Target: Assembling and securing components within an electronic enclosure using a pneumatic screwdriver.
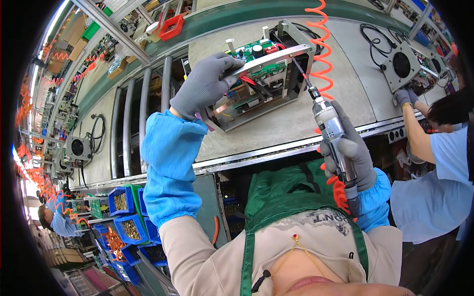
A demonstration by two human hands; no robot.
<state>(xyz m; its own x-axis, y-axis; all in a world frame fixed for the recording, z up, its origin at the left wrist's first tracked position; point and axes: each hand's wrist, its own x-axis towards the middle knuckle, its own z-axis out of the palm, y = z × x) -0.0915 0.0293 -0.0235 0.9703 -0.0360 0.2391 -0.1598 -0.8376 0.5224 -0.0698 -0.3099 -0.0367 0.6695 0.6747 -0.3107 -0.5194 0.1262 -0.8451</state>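
Observation:
My right hand (356, 148), in a grey glove, is wrapped round a silver air screwdriver (332, 126). Its long bit points up and left, with the tip at the right end of a metal bar (266, 60) on an open machine chassis (261, 109). My gloved left hand (207, 81) grips the left end of that bar between thumb and fingers. Below and behind the bar show a green circuit board (247, 51), red wires (248, 80) and metal side plates. Whether a screw sits under the bit is too small to tell.
A coiled orange air hose (321, 59) hangs beside the chassis. Metal rollers (144, 113) lie left of the worktop (237, 143). Blue bins (131, 229) of small parts stand lower left. At right, a co-worker's gloved hands (405, 96) touch another unit with a fan (402, 65).

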